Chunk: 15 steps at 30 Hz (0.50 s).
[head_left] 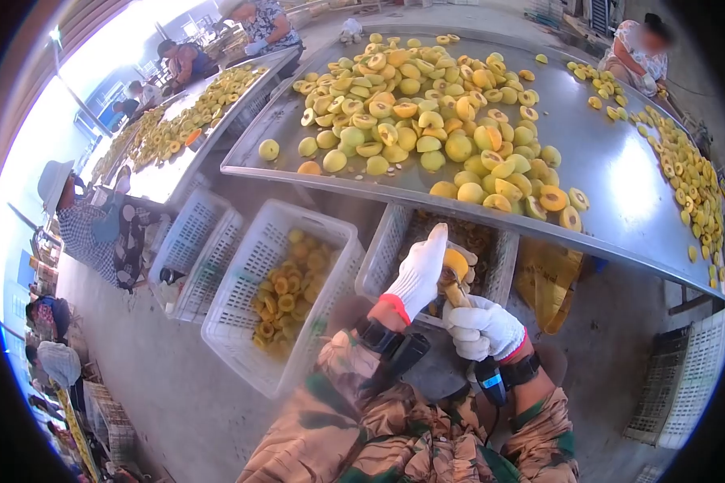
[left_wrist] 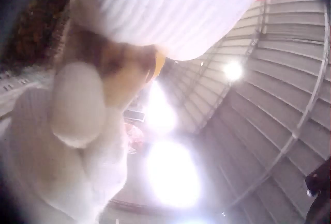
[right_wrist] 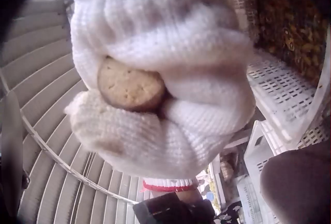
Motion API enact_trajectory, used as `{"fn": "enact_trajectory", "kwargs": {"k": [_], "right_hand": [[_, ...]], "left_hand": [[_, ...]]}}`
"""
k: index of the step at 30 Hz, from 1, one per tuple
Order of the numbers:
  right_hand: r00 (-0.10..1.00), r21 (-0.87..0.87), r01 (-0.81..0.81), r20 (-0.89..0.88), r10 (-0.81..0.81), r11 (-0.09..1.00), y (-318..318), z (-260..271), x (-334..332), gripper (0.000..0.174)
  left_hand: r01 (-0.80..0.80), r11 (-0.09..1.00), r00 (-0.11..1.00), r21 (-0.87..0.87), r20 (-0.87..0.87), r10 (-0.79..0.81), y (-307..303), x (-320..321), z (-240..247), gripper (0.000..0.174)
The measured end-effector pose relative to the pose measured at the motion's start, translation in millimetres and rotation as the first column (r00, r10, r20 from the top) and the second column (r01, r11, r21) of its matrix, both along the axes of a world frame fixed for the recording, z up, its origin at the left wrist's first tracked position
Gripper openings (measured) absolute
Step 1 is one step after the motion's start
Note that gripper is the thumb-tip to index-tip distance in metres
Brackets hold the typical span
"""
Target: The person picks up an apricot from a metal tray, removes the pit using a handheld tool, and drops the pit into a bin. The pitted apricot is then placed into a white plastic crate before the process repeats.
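Observation:
In the head view the gloved left hand (head_left: 420,272) holds a yellow halved fruit (head_left: 456,264) above a crate of dark scraps (head_left: 491,241). The gloved right hand (head_left: 485,328) grips a wooden-handled tool (head_left: 457,295), its upper end against the fruit. The handle's round butt (right_wrist: 130,85) pokes out of the curled right hand (right_wrist: 165,74) in the right wrist view. White glove fabric of the left hand (left_wrist: 165,14) fills the top of the left wrist view, with the right hand (left_wrist: 67,157) below it around the handle. The tool's tip is hidden.
A metal table (head_left: 612,193) with a heap of halved fruits (head_left: 415,105) stands in front. To the left is a white crate (head_left: 217,322) holding fruit halves (head_left: 286,302). Stacked crates (head_left: 685,378) stand at right. Other people sit around the tables.

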State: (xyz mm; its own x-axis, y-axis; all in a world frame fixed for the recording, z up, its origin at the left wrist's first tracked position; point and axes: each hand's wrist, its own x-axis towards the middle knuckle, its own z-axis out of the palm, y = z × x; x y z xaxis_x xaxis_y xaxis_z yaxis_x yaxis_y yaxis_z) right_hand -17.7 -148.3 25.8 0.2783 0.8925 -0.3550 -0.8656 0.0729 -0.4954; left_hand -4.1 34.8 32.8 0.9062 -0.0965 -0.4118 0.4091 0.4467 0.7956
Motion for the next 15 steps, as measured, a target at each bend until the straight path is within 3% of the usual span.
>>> {"fn": "enact_trajectory", "kwargs": {"k": [4,7,10,13,15], "right_hand": [[0.999,0.135,-0.038,-0.003,0.039,0.990,0,0,4,0.012],[0.996,0.300,0.079,-0.059,-0.064,0.951,-7,-6,13,0.013],[0.977,0.029,0.208,-0.061,-0.206,0.978,-5,-24,28,0.013],[0.835,-0.170,0.505,0.345,-0.429,0.846,25,-8,15,0.012],[0.627,-0.132,0.636,0.663,-0.409,0.760,38,-10,17,0.013]], "left_hand": [[-0.012,0.969,1.000,-0.246,-0.005,0.011,7,1,-10,0.058],[-0.088,0.943,0.993,-0.322,0.051,0.110,14,6,-20,0.057],[-0.152,0.940,0.982,-0.305,0.064,0.179,29,10,-27,0.055],[-0.223,0.934,0.969,-0.280,0.038,0.243,22,15,-42,0.049],[-0.303,0.952,0.939,0.049,0.184,0.289,7,6,-38,0.045]]}}
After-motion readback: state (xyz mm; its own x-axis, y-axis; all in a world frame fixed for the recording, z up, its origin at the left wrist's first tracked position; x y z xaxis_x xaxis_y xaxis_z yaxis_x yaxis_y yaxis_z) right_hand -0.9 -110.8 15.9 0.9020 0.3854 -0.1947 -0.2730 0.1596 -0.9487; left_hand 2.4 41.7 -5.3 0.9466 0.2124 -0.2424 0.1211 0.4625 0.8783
